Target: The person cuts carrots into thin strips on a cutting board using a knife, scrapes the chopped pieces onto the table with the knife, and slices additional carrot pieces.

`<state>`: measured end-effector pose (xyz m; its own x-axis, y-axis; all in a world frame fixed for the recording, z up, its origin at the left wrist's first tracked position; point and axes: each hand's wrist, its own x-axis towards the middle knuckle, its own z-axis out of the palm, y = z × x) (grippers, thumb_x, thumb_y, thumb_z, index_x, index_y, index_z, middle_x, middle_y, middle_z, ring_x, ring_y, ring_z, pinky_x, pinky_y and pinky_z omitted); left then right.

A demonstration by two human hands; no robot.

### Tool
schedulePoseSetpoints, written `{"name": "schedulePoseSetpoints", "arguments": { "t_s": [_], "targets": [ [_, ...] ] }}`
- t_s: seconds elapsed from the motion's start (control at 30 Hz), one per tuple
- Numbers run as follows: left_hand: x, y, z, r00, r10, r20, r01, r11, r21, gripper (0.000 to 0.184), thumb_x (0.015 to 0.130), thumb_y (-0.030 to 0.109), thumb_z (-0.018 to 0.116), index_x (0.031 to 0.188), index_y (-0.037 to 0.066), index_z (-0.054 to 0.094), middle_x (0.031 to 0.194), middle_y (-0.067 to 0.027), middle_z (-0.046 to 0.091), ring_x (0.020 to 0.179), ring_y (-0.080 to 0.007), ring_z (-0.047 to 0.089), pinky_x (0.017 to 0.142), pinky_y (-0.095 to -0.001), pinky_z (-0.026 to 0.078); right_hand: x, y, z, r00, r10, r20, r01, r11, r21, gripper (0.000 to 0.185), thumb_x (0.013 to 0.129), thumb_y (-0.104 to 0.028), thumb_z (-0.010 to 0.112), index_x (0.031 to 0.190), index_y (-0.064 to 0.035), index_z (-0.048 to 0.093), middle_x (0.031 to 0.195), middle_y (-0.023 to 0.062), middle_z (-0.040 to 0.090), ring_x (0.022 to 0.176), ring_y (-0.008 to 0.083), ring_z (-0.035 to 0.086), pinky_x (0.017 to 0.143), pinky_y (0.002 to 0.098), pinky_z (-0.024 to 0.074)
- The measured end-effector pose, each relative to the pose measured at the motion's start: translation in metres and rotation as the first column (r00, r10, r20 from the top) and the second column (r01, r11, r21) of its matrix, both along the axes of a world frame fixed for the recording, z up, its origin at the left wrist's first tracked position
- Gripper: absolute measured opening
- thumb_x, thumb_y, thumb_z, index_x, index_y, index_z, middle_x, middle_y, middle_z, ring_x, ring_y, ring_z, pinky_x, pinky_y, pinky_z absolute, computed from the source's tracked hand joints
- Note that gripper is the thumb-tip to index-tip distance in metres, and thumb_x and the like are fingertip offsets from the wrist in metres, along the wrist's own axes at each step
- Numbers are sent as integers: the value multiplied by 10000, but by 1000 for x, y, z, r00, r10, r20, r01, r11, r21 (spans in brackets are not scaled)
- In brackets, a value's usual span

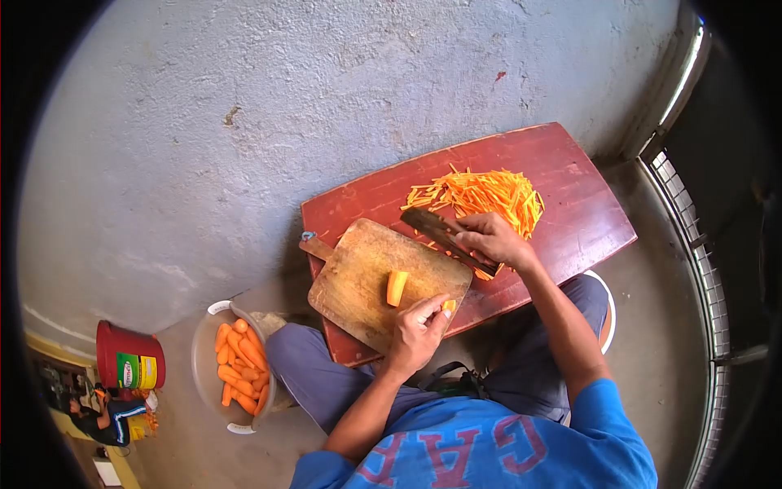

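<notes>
My right hand (493,240) grips a dark, broad-bladed knife (432,226), its blade tilted over the upper right edge of a worn wooden cutting board (350,277). At the board's lower right edge, my left hand (415,330) is closed on a small orange carrot piece (448,306), partly covered by the fingers. Another carrot piece (397,288), cut at both ends, lies on the board just above that hand. Beyond the knife, a heap of carrot strips (489,194) is spread on the red table (570,175).
A clear basin (198,367) with peeled whole carrots (242,363) stands on the floor at the left of my knee. Farther left is a red bucket (106,359). A rough grey wall (244,122) runs behind the table. Another person (102,420) sits at far left.
</notes>
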<state>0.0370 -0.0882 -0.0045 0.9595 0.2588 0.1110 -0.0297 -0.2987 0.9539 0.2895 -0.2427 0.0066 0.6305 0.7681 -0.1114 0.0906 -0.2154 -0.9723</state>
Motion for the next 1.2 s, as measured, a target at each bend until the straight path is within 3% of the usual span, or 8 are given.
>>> {"name": "schedulePoseSetpoints", "arguments": {
  "t_s": [0.07, 0.2, 0.4, 0.63, 0.8, 0.83, 1.07, 1.2],
  "targets": [
    [-1, -1, -8, 999, -5, 37, 3, 999, 43, 283, 1089, 51, 758, 1346, -68, 777, 1156, -215, 828, 974, -279, 821, 854, -373, 644, -3, 8, 3, 999, 43, -23, -44, 998, -36, 215, 1094, -161, 723, 1222, -22, 825, 762, -20, 681, 573, 66, 585, 526, 289, 475],
    [-2, 0, -3, 999, -27, 46, 22, 993, 113, 276, 1069, 61, 798, 1325, -41, 803, 1144, -189, 839, 978, -247, 813, 855, -353, 630, 3, 0, -10, 999, -39, -21, 38, 998, -59, 287, 1095, -181, 742, 1323, -29, 827, 755, -18, 680, 571, 66, 584, 531, 299, 479],
    [0, -1, -8, 994, 69, 82, -75, 994, 77, 226, 1058, 43, 789, 1262, -54, 806, 1069, -207, 819, 927, -327, 811, 823, -403, 631, 28, -38, -27, 954, -263, 145, 265, 964, 7, 297, 1104, -183, 748, 1327, 7, 796, 870, -33, 716, 699, 55, 609, 598, 295, 507],
    [4, 25, -38, 973, 51, 223, -188, 735, 652, 213, 998, 101, 812, 1195, 19, 791, 1012, -145, 669, 965, -383, 708, 860, -487, 602, -63, -49, 35, 975, -196, -104, 198, 980, 13, 407, 1124, -173, 756, 1475, 33, 739, 916, -49, 697, 674, 25, 567, 584, 239, 457],
    [7, 32, -18, 967, -63, 245, -107, 778, 619, 213, 963, 59, 824, 1170, 10, 823, 1066, -134, 721, 991, -365, 741, 865, -474, 619, -133, -58, 56, 979, -180, -91, 167, 977, -136, 485, 1112, -153, 778, 1553, 31, 697, 937, -33, 696, 805, 53, 585, 708, 289, 526],
    [7, 35, -17, 968, -87, 235, -76, 792, 606, 200, 963, 55, 822, 1158, 8, 826, 1073, -131, 727, 996, -361, 744, 867, -471, 621, -140, -62, 54, 980, -196, -45, 187, 970, -155, 504, 1097, -139, 803, 1551, 48, 688, 1002, 26, 770, 862, 79, 654, 766, 317, 575],
    [11, 39, -30, 978, -81, 195, -56, 790, 610, 169, 953, 35, 836, 1120, 15, 836, 1071, -122, 735, 970, -353, 764, 838, -464, 627, -168, -64, 43, 962, -170, 212, 185, 981, -53, 551, 1083, -175, 833, 1567, 42, 682, 958, 47, 769, 778, 80, 666, 725, 314, 587],
    [12, 37, -30, 976, -27, 215, -104, 812, 574, 162, 958, 44, 843, 1117, 18, 831, 1054, -129, 722, 932, -363, 767, 799, -466, 629, -168, -60, 64, 990, -139, -20, 132, 968, -214, 531, 1089, -150, 820, 1558, 50, 675, 1072, 150, 843, 843, 161, 758, 802, 375, 635]
  ]
}}
